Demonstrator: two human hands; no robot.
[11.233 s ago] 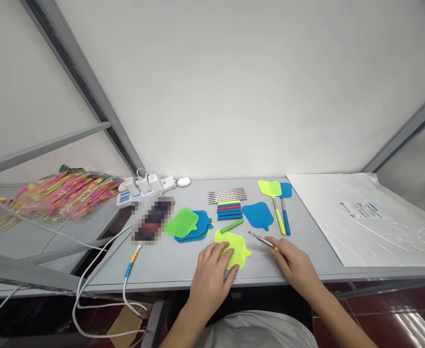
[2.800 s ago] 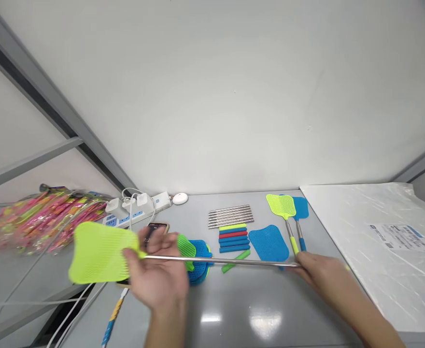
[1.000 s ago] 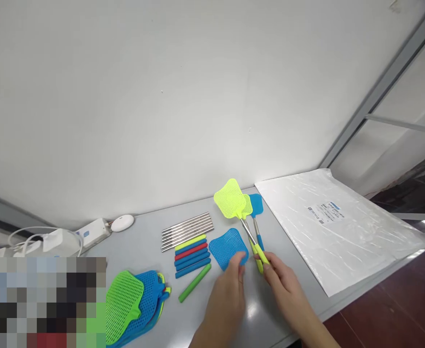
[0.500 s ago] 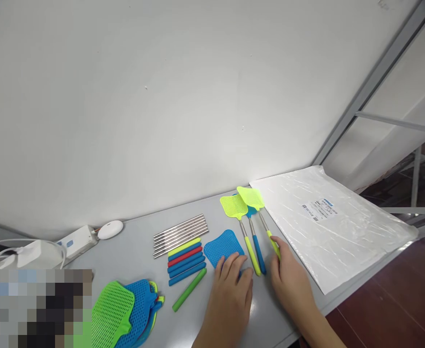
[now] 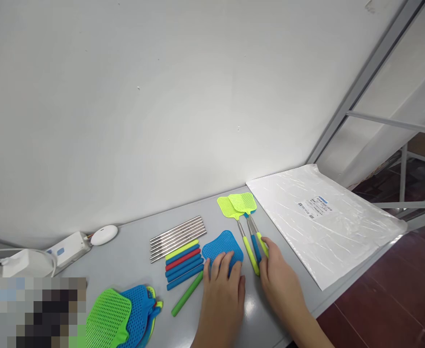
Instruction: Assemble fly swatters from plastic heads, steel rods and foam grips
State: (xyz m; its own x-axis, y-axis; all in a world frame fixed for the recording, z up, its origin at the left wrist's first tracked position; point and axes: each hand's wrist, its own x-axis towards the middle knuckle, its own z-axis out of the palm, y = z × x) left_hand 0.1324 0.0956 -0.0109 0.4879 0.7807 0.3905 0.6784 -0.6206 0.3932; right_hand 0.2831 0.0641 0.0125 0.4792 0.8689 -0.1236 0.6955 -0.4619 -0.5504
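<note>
Yellow swatter [image 5: 247, 203] stretches beyond right hand [image 5: 280, 276], which pinches its handle [image 5: 262, 244]; lies partly over second swatter [image 5: 226, 208]; left hand [image 5: 221, 295], fingers [image 5: 217, 267] slightly apart, rests on blue head [image 5: 222, 244].

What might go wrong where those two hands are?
Tangling: the right hand holds a yellow-green plastic swatter with a metal rod, its flat head overlapping a matching yellow-green swatter. Moving it might drag that one along.

Rolling: a slim green cylindrical tube lies close to the left hand, so a nudge could roll it.

Bending: the left hand is over a flat blue perforated plastic swatter head; pressing hard might bend it.
</note>
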